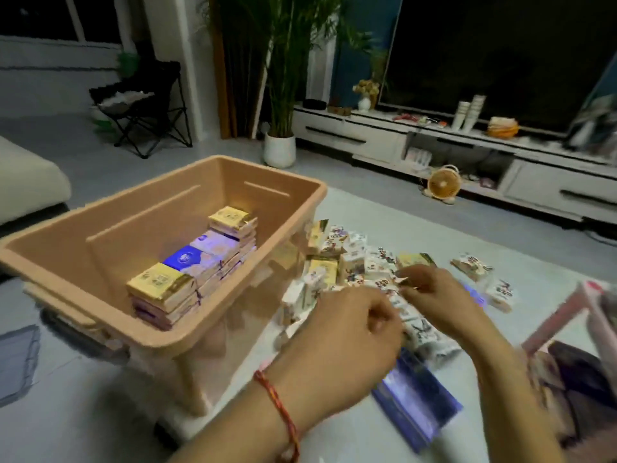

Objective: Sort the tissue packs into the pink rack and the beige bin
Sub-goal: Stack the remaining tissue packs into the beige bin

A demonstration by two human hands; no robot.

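The beige bin (110, 208) stands at the left on a white table, with a row of stacked tissue packs (197, 262) inside, gold, blue and white on top. A heap of loose white printed tissue packs (350, 259) lies to the right of the bin. My left hand (350, 342) and my right hand (437, 295) are both over the near end of the heap, fingers curled round a white patterned pack (417, 325) between them. The pink rack (564, 315) shows only as a blurred edge at the far right.
A blue plastic wrapper (414, 392) lies on the white table (334, 429) under my hands. Two more packs (500, 294) sit apart at the right. A TV cabinet (467, 145), a potted plant (278, 148) and a small fan (442, 183) stand behind.
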